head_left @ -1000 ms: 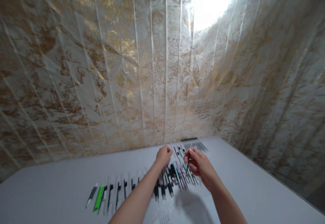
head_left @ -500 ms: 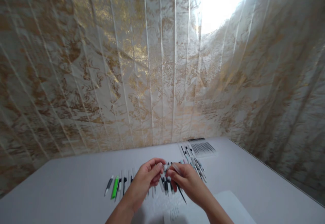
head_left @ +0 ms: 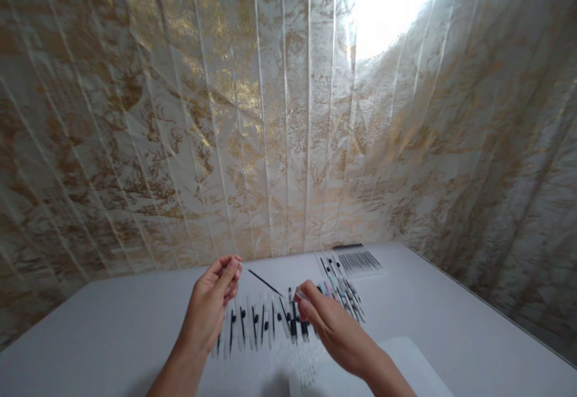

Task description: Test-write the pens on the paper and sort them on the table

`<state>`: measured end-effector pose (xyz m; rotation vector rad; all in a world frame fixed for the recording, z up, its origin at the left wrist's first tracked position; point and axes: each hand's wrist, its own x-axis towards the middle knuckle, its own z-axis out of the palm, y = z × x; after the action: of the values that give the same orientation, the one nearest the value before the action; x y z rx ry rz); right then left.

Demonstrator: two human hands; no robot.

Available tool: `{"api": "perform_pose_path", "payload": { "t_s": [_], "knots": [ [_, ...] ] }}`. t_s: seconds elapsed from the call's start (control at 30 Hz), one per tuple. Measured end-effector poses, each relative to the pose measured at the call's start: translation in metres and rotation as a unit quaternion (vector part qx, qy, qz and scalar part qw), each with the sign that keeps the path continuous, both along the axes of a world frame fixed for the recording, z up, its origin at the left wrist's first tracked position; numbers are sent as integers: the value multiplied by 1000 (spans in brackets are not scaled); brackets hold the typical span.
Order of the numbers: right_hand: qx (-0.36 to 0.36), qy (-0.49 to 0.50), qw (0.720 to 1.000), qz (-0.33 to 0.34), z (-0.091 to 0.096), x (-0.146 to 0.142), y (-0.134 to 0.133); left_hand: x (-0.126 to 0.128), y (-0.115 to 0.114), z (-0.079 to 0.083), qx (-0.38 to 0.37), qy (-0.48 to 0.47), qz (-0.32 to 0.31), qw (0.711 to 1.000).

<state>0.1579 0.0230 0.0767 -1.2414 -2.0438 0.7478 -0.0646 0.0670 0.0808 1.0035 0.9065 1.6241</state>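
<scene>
My left hand (head_left: 213, 302) is raised above the white table (head_left: 112, 331) with its fingertips pinched on one end of a thin black pen refill (head_left: 265, 283). The refill slants down to the right toward my right hand (head_left: 331, 328). That hand is closed on a clear pen barrel (head_left: 301, 294), held just above a row of several black-and-white pens (head_left: 261, 325). The two hands are apart, with the refill spanning most of the gap between them.
More pens (head_left: 342, 289) lie to the right of the row, and a flat pack of black refills (head_left: 359, 260) sits by the wall. A white sheet (head_left: 406, 364) lies at the near right. A creased gold-patterned covering (head_left: 270, 145) backs the table on two sides.
My hands were together over the pens; now they have drawn apart. The left hand has moved up and to the left, and the black refill shows stretched between them.
</scene>
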Motion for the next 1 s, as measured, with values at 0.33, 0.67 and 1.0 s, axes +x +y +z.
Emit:
{"api": "perform_pose_path", "payload": {
  "t_s": [0.33,0.67,1.0],
  "knots": [
    [2,-27,1000,0,0,-9,2,-1,-1,4,-10,-32,0,999],
    [10,16,999,-40,-15,-12,9,24,-7,-3,-15,0,-39,999],
    [11,213,977,-18,-25,-22,12,58,-20,-16,-47,83,-163,982]
  ]
}}
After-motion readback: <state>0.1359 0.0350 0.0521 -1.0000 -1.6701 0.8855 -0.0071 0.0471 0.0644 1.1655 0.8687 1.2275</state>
